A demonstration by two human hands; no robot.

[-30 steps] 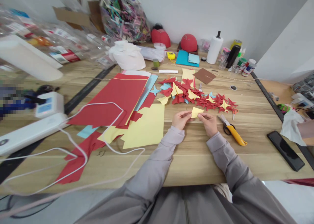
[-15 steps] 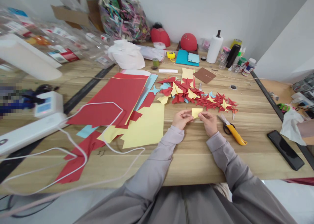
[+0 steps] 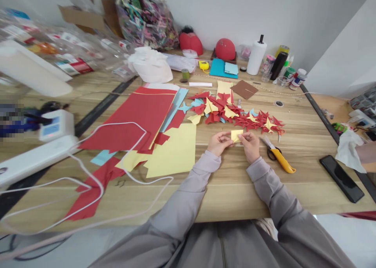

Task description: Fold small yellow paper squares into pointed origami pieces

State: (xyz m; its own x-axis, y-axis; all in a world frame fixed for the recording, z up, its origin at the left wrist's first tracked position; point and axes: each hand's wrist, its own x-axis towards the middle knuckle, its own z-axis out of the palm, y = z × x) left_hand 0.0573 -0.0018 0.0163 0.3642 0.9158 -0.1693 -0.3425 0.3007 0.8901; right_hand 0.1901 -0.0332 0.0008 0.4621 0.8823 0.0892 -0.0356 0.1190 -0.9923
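Note:
A small square of yellow paper (image 3: pixel 236 135) is held up between my two hands, just above the table. My left hand (image 3: pixel 219 143) pinches its left side with thumb and fingertips. On the right side, my right hand (image 3: pixel 250 145) grips the lower edge between thumb and fingers. Behind the hands lies a pile of folded paper stars (image 3: pixel 226 109), mostly red with some yellow and blue ones. Scissors with black handles (image 3: pixel 270 152) and a yellow-handled cutter (image 3: pixel 283 161) rest to the right of my right hand.
On the left lie a yellow sheet (image 3: pixel 176 150), red sheets (image 3: pixel 129 119) and red scraps (image 3: pixel 91 197), crossed by a white cable (image 3: pixel 141 178). A phone (image 3: pixel 342 178) is at the right. Tissues (image 3: pixel 151 64), a pincushion (image 3: pixel 225 49) and several bottles (image 3: pixel 258 58) stand at the back.
The yellow paper has shifted slightly right and turned a little, showing more of its face. My right thumb now lies further across its lower edge. Both hands keep their hold.

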